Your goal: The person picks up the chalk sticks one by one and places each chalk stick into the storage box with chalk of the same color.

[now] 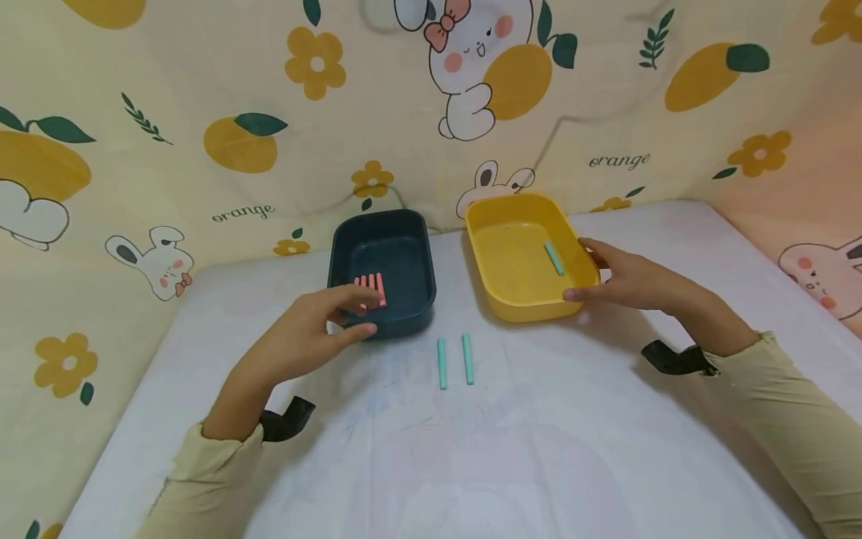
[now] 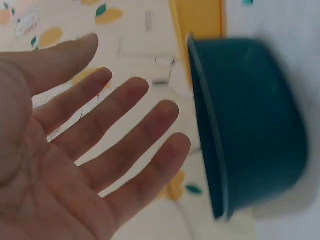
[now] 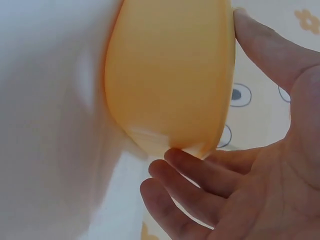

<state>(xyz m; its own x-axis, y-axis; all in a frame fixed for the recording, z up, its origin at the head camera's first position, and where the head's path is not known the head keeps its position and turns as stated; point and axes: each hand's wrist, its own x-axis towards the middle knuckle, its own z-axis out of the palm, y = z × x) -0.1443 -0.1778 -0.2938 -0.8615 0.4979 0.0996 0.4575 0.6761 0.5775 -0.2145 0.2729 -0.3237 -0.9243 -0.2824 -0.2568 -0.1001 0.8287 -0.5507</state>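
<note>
In the head view my left hand hovers at the near left corner of a dark blue container, overlapping its rim. Its fingers are spread and hold nothing in the left wrist view, beside the container wall. Several pink chalk sticks lie inside, partly hidden by that hand. My right hand holds the right side of a yellow container, thumb at the near corner and fingers round the side wall. One mint green chalk stick lies in the yellow container.
Two more mint green sticks, a left one and a right one, lie on the white tabletop in front of the containers. A patterned cloth backdrop rises right behind them.
</note>
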